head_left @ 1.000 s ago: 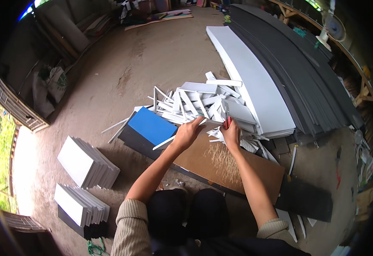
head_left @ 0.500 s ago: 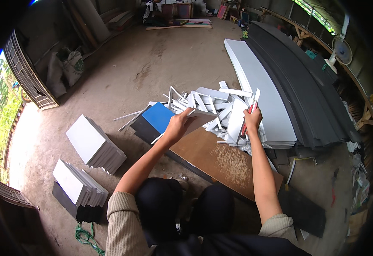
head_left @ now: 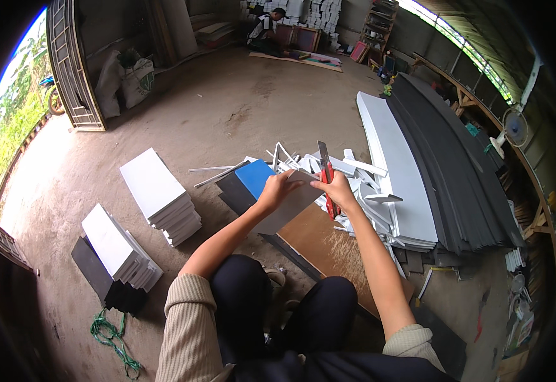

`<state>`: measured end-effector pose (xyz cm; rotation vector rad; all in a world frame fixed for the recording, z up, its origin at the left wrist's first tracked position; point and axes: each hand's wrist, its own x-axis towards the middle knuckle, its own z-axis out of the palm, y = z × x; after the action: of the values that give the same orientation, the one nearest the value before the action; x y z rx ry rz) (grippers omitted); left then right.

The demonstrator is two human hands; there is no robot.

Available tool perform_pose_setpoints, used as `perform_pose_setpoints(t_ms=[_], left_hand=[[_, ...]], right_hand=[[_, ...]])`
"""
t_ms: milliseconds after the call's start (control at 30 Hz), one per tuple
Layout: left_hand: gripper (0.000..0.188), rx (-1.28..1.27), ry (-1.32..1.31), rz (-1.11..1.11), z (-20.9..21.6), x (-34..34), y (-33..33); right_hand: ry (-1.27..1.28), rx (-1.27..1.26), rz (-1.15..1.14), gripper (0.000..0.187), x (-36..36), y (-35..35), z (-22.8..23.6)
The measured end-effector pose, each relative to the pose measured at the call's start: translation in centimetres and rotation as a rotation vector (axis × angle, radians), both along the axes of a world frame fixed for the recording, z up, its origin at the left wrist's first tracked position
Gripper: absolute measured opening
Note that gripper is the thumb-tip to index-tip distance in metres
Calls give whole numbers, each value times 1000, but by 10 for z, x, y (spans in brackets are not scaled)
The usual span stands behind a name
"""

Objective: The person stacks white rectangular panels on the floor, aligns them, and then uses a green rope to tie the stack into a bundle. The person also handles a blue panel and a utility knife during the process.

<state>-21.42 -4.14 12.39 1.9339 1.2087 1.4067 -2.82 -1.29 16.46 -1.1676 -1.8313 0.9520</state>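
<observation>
My left hand (head_left: 276, 190) is closed on the upper edge of a flat grey-looking foam sheet (head_left: 284, 213), held tilted above a brown board. In my right hand (head_left: 338, 189) is a red utility knife (head_left: 331, 205), its blade pointing up and away from me. The thumb and finger of that hand also touch the sheet's upper right corner. Under the sheet lies the brown board (head_left: 345, 232), its surface scratched pale. A blue sheet (head_left: 256, 177) and a black sheet (head_left: 235, 193) lie at its far left end. White offcuts (head_left: 354, 181) are heaped beyond the board.
Two stacks of white panels, one farther (head_left: 154, 181) and one nearer (head_left: 107, 239), stand on the floor at left. Green twine (head_left: 109, 337) lies near them. Long white sheets (head_left: 399, 172) and black sheets (head_left: 450, 165) are piled at right. A person (head_left: 265, 32) sits far back.
My right hand has come left from the offcut pile to the edge of the held sheet, with the knife still in it. The whole view has shifted, showing more of the back.
</observation>
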Motion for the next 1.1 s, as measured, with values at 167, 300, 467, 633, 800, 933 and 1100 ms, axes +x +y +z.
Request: perform_pose_setpoints(t_ms=[167, 300, 467, 633, 800, 933, 1100], left_hand=[[23, -74, 85, 165, -8, -32, -7], [18, -61, -147, 243, -39, -69, 5], [23, -362, -237, 556, -105, -110, 12], [38, -701, -263, 514, -207, -66, 23], [66, -914, -271, 655, -243, -14, 74], [80, -1018, -326, 924, -252, 13, 107], [53, -755, -480, 846, -235, 5, 128]], right_hand=[[149, -56, -91, 19, -31, -7, -28], [393, -84, -326, 24, -12, 2, -62], [746, -240, -669, 22, 86, 13, -132], [886, -465, -929, 26, 126, -14, -192], [949, -581, -1044, 29, 160, -30, -261], [959, -591, -1153, 29, 158, -38, -292], [1075, -798, -1205, 21, 128, -49, -298]])
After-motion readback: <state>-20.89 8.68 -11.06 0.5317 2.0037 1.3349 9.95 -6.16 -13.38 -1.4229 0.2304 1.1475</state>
